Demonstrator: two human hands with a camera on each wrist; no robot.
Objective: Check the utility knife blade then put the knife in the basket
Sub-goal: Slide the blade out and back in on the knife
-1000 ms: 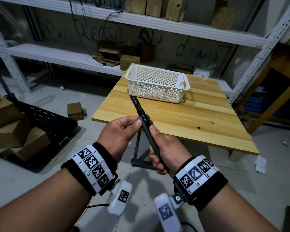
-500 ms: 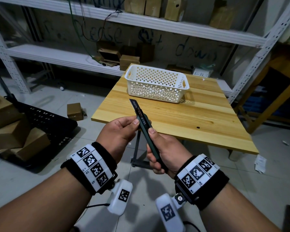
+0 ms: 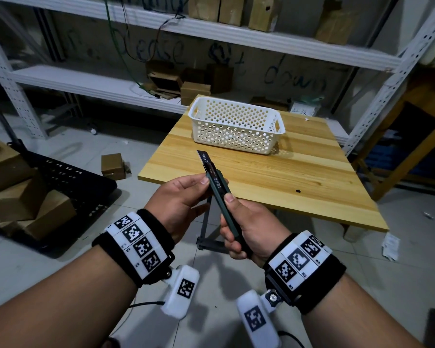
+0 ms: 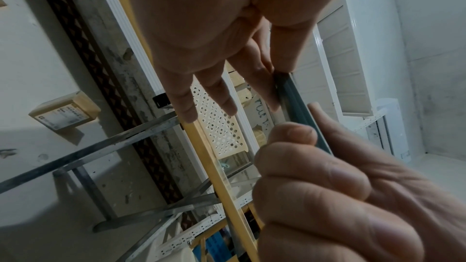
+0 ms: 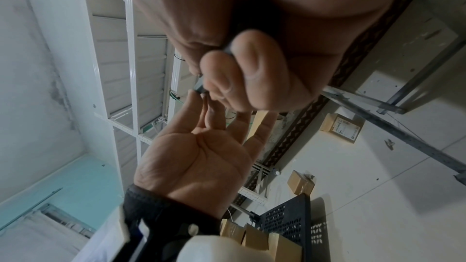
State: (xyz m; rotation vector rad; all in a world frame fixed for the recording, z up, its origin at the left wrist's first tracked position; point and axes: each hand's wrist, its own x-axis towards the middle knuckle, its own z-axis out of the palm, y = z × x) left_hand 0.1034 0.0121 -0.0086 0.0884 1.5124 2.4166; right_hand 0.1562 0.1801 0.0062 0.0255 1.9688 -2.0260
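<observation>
A dark green utility knife [image 3: 217, 188] points up and away from me, its short black blade [image 3: 203, 159] sticking out over the near edge of the wooden table [image 3: 299, 187]. My right hand [image 3: 245, 222] grips the handle, thumb on its upper face. My left hand [image 3: 199, 188] pinches the knife's front end just below the blade. The left wrist view shows my left fingers [image 4: 267, 91] against the knife [image 4: 300, 111], with my right hand [image 4: 327, 176] curled round it. The white perforated basket [image 3: 236, 124] stands empty on the far side of the table.
White metal shelving [image 3: 91, 84] with cardboard boxes runs behind the table. A black crate [image 3: 68, 177] and stacked boxes [image 3: 23, 197] sit on the floor to the left. A wooden frame [image 3: 412, 146] stands to the right.
The blade tip has drawn back toward my hands, and less blade shows beyond the handle. Both hands keep their hold and have barely moved.
</observation>
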